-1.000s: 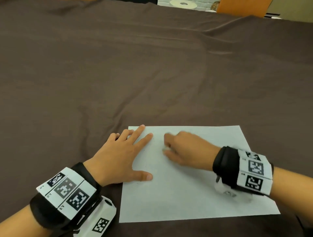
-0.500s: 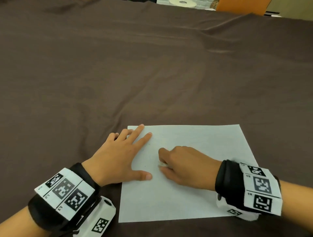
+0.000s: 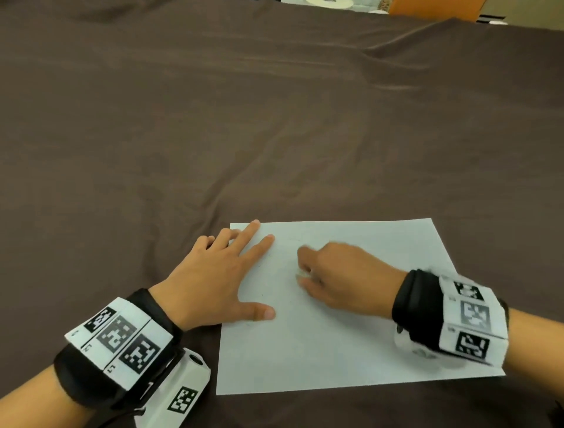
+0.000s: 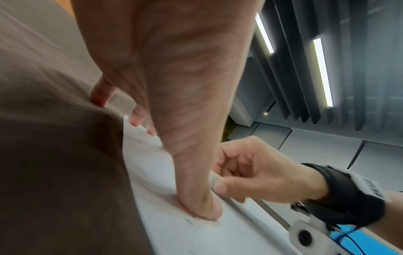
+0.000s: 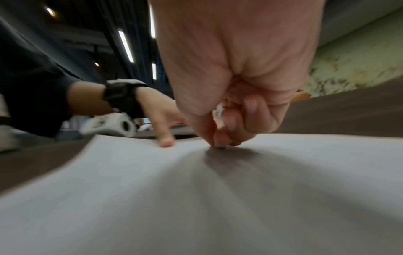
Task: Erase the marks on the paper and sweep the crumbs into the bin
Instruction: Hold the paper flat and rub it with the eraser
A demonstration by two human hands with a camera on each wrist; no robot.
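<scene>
A white sheet of paper [image 3: 351,342] lies on the brown cloth near me. My left hand [image 3: 225,275] lies flat with spread fingers on the sheet's left edge, thumb [image 4: 207,210] pressed down on it. My right hand [image 3: 335,278] is curled at the sheet's upper middle, pinching a small pale eraser [image 4: 213,179] between thumb and fingers. The eraser's tip [image 5: 219,146] touches the paper [image 5: 196,198]. Faint pencil traces [image 3: 270,253] show beside the left index finger. No bin is in view.
The brown cloth [image 3: 274,122] covers the whole table, with soft wrinkles at the far right. An orange object [image 3: 433,7] and a white round object [image 3: 329,2] sit beyond the far edge.
My right hand, rubbing with the eraser, slid toward me and has now moved back up and slightly right on the sheet. The left hand stayed put on the paper.
</scene>
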